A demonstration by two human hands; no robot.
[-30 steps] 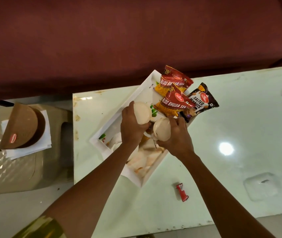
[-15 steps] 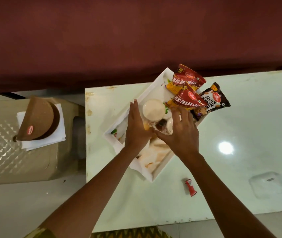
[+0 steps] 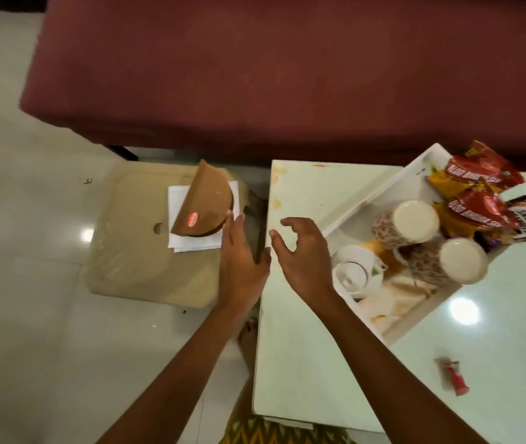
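A white tray (image 3: 364,203) lies askew on the pale table (image 3: 319,363). In it two patterned cups stand upside down (image 3: 407,224) (image 3: 453,264), beside a small white teapot (image 3: 356,270), a cloth and several snack packets (image 3: 479,181). My left hand (image 3: 239,257), fingers straight, reaches over the beige stool (image 3: 136,257) next to a brown half-round packet (image 3: 202,200) lying on white napkins (image 3: 188,245). My right hand (image 3: 303,254) hovers over the table's left edge with loosely curled fingers, holding nothing.
A dark red sofa (image 3: 287,75) runs along the far side. A small red wrapper (image 3: 455,376) lies on the table at the right. The floor on the left is glossy white tile. My foot shows between stool and table.
Both hands set the two cups upside down in the tray, let go of them and moved left toward the stool. The view swung left as well.
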